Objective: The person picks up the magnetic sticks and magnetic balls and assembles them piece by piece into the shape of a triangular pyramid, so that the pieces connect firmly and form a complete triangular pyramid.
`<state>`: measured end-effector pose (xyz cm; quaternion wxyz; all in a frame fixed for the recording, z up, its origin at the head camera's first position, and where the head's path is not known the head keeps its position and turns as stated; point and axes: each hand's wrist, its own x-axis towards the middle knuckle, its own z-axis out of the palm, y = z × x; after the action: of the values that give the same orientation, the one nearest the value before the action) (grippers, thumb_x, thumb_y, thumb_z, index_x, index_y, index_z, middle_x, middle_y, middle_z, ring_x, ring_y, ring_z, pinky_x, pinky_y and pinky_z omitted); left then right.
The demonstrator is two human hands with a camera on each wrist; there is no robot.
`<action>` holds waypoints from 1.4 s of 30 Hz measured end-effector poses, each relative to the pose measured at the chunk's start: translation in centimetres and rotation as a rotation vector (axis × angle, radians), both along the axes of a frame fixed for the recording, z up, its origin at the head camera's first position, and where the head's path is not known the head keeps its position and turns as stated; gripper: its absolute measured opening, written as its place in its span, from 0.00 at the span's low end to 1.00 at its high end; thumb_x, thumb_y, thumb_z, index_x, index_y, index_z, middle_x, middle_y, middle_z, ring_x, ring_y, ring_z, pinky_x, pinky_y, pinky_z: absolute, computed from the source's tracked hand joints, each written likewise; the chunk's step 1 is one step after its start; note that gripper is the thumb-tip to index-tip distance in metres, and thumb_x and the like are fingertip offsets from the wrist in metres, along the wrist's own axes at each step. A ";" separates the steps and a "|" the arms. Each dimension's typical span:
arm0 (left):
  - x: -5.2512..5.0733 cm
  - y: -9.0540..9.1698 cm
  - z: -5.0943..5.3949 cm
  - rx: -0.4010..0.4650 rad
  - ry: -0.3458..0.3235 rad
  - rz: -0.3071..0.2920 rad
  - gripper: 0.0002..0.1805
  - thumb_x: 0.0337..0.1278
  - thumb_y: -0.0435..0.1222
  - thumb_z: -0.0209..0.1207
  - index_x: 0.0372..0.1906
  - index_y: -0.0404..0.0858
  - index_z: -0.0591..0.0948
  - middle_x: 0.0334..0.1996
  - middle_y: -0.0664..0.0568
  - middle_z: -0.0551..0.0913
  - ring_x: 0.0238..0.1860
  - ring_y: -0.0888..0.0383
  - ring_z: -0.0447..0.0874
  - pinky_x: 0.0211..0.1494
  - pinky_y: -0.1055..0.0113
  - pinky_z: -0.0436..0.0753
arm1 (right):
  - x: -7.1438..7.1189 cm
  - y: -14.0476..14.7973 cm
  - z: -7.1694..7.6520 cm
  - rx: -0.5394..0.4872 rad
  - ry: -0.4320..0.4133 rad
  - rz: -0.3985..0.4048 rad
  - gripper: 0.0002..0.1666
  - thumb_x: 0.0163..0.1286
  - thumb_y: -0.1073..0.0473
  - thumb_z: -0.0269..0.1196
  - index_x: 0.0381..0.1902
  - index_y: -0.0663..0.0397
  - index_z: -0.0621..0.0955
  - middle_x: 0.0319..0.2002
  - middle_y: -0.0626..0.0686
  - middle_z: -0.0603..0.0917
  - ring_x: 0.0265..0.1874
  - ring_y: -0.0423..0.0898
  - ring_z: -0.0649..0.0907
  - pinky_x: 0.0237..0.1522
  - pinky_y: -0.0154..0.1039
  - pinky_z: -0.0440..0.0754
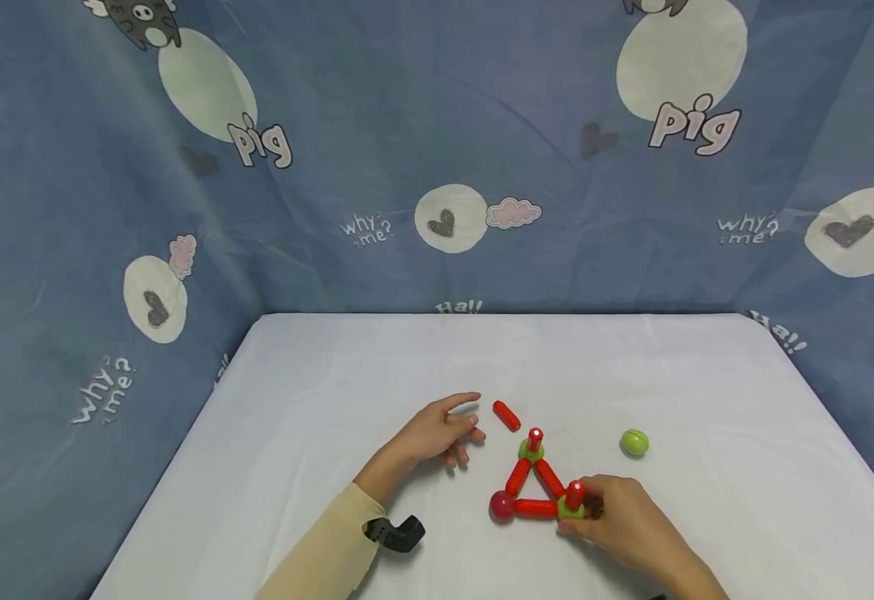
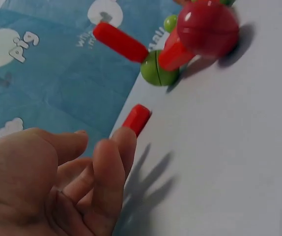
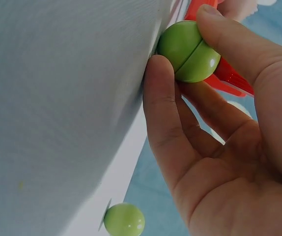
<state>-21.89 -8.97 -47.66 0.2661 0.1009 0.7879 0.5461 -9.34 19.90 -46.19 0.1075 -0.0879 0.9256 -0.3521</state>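
A flat triangle of red rods lies on the table, with a dark red ball [image 1: 501, 506] at its near left corner and green balls at the other two. One upright rod [image 1: 535, 440] stands on the far green ball [image 2: 159, 69], and another upright rod [image 1: 575, 496] on the near right one. My right hand [image 1: 626, 518] pinches that near right green ball [image 3: 187, 51] between thumb and fingers. To the left of the triangle, my left hand [image 1: 435, 432] hovers above the table with fingers loosely bent, holding nothing. Near its fingertips lies a loose red rod [image 1: 506, 416].
A loose green ball [image 1: 635, 443] sits right of the triangle, beyond my right hand. The white tabletop [image 1: 332, 367] ends at a blue printed cloth [image 1: 377, 125] at the back and sides. A black strap piece [image 1: 395, 533] is on my left wrist.
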 end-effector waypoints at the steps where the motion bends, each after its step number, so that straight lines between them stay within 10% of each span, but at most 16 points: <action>1: -0.3 0.1 -0.1 -0.003 -0.009 -0.003 0.29 0.76 0.43 0.56 0.77 0.49 0.67 0.41 0.51 0.91 0.21 0.59 0.85 0.25 0.68 0.83 | 0.0 0.0 0.0 -0.005 0.000 0.003 0.15 0.52 0.47 0.80 0.28 0.40 0.84 0.24 0.38 0.81 0.25 0.35 0.77 0.30 0.29 0.76; 19: -4.5 2.8 -1.2 0.092 -0.200 -0.081 0.24 0.80 0.39 0.50 0.75 0.43 0.69 0.38 0.47 0.90 0.24 0.60 0.85 0.32 0.68 0.88 | -0.2 0.2 -0.1 -0.010 -0.009 0.015 0.15 0.52 0.47 0.80 0.28 0.41 0.83 0.25 0.38 0.83 0.26 0.34 0.79 0.32 0.29 0.78; 42: -5.1 3.9 -1.0 0.038 -0.222 -0.099 0.17 0.77 0.38 0.54 0.60 0.33 0.78 0.34 0.49 0.90 0.23 0.62 0.84 0.28 0.71 0.85 | -0.4 0.1 -0.1 0.020 -0.003 0.024 0.16 0.51 0.47 0.81 0.29 0.42 0.83 0.26 0.38 0.83 0.26 0.34 0.79 0.32 0.29 0.79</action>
<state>-27.02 -5.07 -48.62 0.3765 0.0836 0.7371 0.5550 -9.72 20.02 -46.27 0.1139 -0.0973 0.9278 -0.3416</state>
